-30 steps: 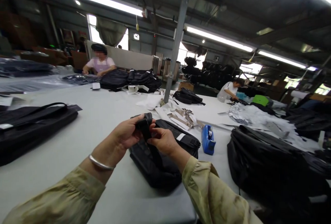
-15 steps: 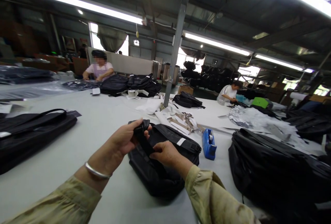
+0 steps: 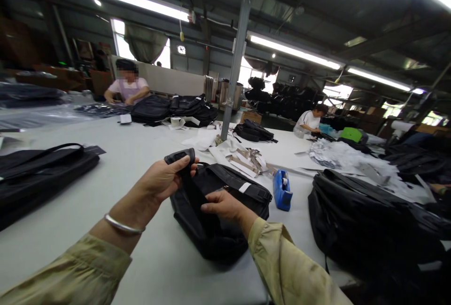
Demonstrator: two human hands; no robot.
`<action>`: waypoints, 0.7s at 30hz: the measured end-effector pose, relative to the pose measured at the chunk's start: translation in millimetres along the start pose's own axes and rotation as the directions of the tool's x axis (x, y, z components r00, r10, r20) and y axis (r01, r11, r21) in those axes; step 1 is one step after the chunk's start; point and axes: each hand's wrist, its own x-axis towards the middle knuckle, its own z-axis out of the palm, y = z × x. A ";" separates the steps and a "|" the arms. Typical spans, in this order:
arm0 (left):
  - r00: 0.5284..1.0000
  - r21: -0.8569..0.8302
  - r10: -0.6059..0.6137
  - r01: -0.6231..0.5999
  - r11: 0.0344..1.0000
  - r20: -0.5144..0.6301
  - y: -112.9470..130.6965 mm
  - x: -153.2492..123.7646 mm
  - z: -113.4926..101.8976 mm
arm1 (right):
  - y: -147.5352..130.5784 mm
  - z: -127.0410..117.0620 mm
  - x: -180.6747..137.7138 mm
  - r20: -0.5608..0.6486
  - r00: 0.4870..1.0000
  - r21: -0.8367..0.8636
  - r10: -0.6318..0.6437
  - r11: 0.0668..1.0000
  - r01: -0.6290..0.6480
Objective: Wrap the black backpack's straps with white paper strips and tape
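Note:
A black bag (image 3: 225, 178) with a white label lies on the white table in front of me. A wide black strap (image 3: 193, 194) runs up from it between my hands. My left hand (image 3: 164, 178) is closed round the strap's upper end, which is folded or rolled over, and holds it above the bag's left side. Lower down, my right hand (image 3: 225, 206) pinches the strap between thumb and fingers, just over the bag. Part of the bag's front is hidden behind my right hand and the strap.
A blue tape dispenser (image 3: 282, 190) stands right of the bag. Black bags (image 3: 366, 220) are heaped at the right, and another black bag (image 3: 45, 173) lies at the left. Paper scraps (image 3: 246, 159) surround a metal post (image 3: 234, 60). Two people work across the table.
My left hand has moved slightly left and up with the strap end, and more of the folded end shows. My right hand keeps its pinch. The view has shifted a little.

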 end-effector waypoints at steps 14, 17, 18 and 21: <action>0.999 -0.034 0.016 -0.017 0.999 -0.038 -5.0 0.7 -0.3 | -4.6 14.7 3.1 -0.109 0.993 0.002 -0.047 0.999 0.047; 0.997 -0.044 -0.048 0.045 0.998 -0.065 -1.8 -7.2 -9.5 | 15.1 8.9 2.5 -0.117 0.993 -0.020 -0.027 0.999 0.025; 0.993 -0.035 -0.074 0.072 0.997 -0.086 -1.6 -12.1 -12.9 | 20.8 6.7 3.6 -0.118 0.993 -0.070 -0.031 0.997 0.023; 0.981 0.050 -0.154 0.161 0.986 -0.121 -9.9 -35.0 -27.6 | 36.3 -2.4 10.4 -0.187 0.978 -0.319 -0.088 0.948 0.024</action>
